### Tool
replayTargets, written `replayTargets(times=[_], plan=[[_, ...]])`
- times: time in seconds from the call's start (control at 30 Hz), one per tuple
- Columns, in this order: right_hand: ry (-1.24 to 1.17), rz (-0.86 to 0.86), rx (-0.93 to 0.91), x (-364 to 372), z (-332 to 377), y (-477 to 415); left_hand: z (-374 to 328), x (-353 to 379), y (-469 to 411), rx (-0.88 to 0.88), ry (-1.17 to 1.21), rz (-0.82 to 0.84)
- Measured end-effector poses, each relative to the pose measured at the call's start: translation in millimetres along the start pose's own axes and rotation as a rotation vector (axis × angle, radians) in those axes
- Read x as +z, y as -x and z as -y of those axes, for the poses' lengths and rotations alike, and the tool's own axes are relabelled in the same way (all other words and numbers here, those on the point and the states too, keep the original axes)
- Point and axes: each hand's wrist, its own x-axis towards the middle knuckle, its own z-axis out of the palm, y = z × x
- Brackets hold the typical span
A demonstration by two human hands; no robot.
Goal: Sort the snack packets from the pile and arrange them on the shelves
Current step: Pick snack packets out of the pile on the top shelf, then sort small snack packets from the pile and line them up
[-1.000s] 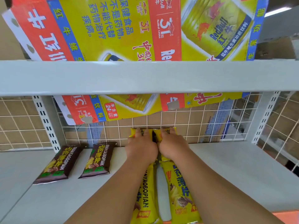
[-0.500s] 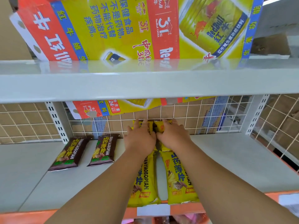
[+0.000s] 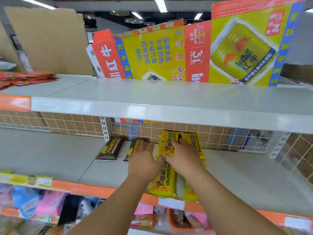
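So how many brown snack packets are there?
2. The left brown packet lies near the back of the middle shelf. The right brown packet lies beside it, partly behind the left hand. More may hide behind the arms.

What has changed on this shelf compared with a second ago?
Both hands have drawn back toward the shelf front. The left hand now touches the left edge of the rear yellow packets, and the right hand lies flat on them. Nothing was gripped or released. The brown packets and front yellow packets stayed put.
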Motion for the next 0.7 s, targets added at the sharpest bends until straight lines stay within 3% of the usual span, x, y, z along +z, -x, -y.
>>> replayTargets(times=[0.3,0.7], plan=[[-0.048,0.043,-0.364,-12.7,123.1,48.1,84.3,-96.5,89.3,-0.236,-0.08,-0.16],[-0.286,-0.011,-0.611,-79.4,338.7,137.1,224.3,-293.8,190.8,-0.36,-0.181,-0.46]])
